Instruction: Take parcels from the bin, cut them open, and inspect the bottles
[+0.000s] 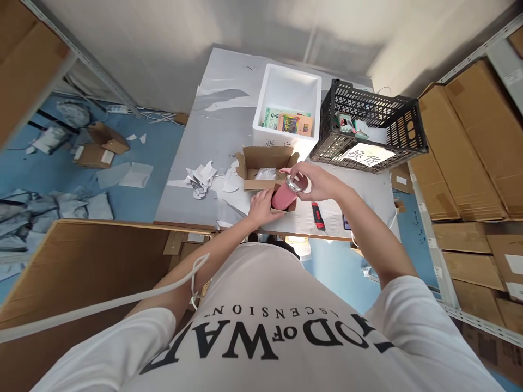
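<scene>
A pink bottle with a silver rim and a pink strap tilts partly inside a small cardboard box. My right hand is closed around its upper end. At the left side of the small box, my left hand steadies it, fingers wrapped over its edge; part of the box is hidden by this hand. Just behind stands a larger open carton with a clear plastic packet inside. To the right of the bottle, a red and black utility knife lies on the table.
On the table are crumpled paper, a white foam box holding printed packets, and a black plastic crate. A big open carton stands at the left. Stacked cartons fill shelving at the right. A white cable crosses my left arm.
</scene>
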{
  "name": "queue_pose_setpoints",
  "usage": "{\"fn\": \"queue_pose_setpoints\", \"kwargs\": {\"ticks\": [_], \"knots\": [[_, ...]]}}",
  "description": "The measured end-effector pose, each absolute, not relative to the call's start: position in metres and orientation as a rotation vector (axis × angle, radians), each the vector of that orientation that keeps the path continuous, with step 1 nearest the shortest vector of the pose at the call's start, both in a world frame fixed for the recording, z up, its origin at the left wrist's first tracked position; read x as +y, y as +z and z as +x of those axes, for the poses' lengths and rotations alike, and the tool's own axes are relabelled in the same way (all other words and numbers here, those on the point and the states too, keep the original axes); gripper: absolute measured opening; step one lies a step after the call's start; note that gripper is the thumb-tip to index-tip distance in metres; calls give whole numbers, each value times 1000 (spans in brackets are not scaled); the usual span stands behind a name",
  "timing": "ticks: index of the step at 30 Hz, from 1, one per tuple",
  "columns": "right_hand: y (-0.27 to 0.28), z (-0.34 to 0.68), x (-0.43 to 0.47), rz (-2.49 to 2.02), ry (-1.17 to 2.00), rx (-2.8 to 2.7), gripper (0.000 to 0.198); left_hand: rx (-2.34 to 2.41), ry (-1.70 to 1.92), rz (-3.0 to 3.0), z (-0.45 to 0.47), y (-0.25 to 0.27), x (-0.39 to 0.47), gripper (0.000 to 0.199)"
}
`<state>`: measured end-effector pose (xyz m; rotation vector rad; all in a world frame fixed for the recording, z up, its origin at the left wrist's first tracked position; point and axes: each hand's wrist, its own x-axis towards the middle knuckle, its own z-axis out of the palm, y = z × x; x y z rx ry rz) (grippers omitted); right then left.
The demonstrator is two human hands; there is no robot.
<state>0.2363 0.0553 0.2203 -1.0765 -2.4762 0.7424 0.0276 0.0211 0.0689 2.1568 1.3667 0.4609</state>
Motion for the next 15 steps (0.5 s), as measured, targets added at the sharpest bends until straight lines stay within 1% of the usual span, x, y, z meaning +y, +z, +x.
{"fn": "queue_pose_setpoints", "kwargs": {"ticks": [4,7,10,13,15], "knots": [[247,244,52,-1082,907,-2189,34,1344,484,2161,25,66,20,93],[256,247,49,-1108,1020,-1894,37,1367,540,2156,23,66,19,95],[250,248,49,-1127,1053,-1630,40,1387,679,2169,22,75,15,102],[237,246,52,-1125,1023,-1487,41,1183,872,2135,23,91,7,110],[229,243,55,-1132,987,-1411,40,1073,975,1988,26,102,1,105]]}}
